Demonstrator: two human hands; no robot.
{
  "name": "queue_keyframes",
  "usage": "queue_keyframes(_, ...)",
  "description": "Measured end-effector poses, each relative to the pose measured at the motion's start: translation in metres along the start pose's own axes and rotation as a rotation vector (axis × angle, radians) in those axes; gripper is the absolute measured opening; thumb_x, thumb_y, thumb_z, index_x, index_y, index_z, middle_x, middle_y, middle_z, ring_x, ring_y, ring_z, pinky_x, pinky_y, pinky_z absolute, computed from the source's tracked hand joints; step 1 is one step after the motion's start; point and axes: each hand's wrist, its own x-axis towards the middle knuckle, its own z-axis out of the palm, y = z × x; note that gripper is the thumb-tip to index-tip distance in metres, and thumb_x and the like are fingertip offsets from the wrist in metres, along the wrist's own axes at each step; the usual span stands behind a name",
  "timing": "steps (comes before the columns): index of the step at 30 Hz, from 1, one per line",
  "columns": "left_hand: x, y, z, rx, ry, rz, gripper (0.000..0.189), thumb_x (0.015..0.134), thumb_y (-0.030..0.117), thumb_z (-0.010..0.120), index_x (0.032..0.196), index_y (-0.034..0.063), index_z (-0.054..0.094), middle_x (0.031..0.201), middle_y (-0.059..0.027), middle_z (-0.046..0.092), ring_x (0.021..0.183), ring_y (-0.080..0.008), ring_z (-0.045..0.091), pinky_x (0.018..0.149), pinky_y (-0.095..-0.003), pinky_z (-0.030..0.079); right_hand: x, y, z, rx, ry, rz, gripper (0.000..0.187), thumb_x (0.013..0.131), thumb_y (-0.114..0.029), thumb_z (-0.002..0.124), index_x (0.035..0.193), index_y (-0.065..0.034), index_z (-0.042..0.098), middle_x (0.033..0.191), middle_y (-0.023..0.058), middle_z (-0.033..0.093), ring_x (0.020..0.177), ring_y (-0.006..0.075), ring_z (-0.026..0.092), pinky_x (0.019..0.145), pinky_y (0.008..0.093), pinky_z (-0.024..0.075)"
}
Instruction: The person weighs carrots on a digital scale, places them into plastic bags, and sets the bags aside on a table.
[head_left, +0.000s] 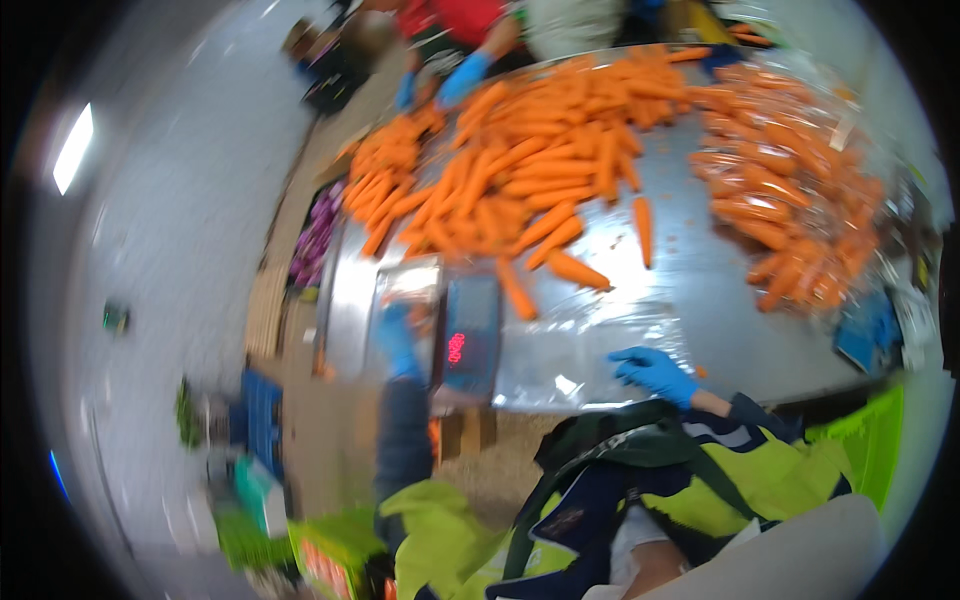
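Observation:
My left hand (396, 341), in a blue glove and blurred by motion, is over the pan (420, 281) of a digital scale. Orange carrot pieces show just beside its fingers; whether it grips one I cannot tell. The scale's display (471, 330) glows with red digits. To the right, my right hand (654, 373), also blue-gloved, has its fingers stretched over the edge of the clear plastic bags (570, 367) lying flat on the metal table (712, 315). It seems to hold nothing. Beyond the scale spreads a large heap of loose carrots (540, 161).
Bagged carrots (780, 180) are piled at the right. Across the table, another person's gloved hands (463, 79) reach to the heap's edge. Purple produce (319, 236) sits left of the table. Green crates (330, 551) and a blue crate (262, 420) stand at lower left.

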Motion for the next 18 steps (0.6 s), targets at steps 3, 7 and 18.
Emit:
queue_keyframes(3,-0.028,0.136,0.065,0.144,-0.025,0.384,0.026,0.094,0.023,0.054,0.092,0.0018,0.069,0.086,-0.0054,0.069,0.065,-0.0104,0.055,0.057,-0.0267,0.038,-0.006,-0.018,-0.013,-0.206,0.127,-0.235,0.037,0.094,-0.019,0.063,0.129,-0.0075,0.061,0.108,0.0102,0.07,0.092,0.0156,0.066,0.085,0.0301,0.0534)
queue_keyframes(7,-0.086,0.229,0.151,0.135,-0.113,0.459,0.038,0.099,0.034,0.054,0.093,0.0011,0.072,0.08,-0.0049,0.071,0.063,-0.0056,0.055,0.052,-0.0214,0.033,0.001,-0.102,-0.001,-0.699,0.296,-0.77,0.078,0.084,-0.031,0.075,0.147,-0.005,0.037,0.136,0.0199,0.053,0.122,0.0302,0.054,0.104,0.0361,0.0427)
queue_keyframes(18,-0.243,0.232,0.435,-0.086,-1.02,0.471,0.044,0.094,0.016,0.062,0.135,0.0031,0.052,0.127,-0.0089,0.061,0.09,-0.0163,0.063,0.077,-0.0282,0.051,-0.026,-0.183,-0.22,-0.627,1.086,-0.873,0.043,0.086,-0.015,0.07,0.127,-0.0076,0.057,0.111,0.006,0.063,0.099,0.0159,0.062,0.087,0.0303,0.052)
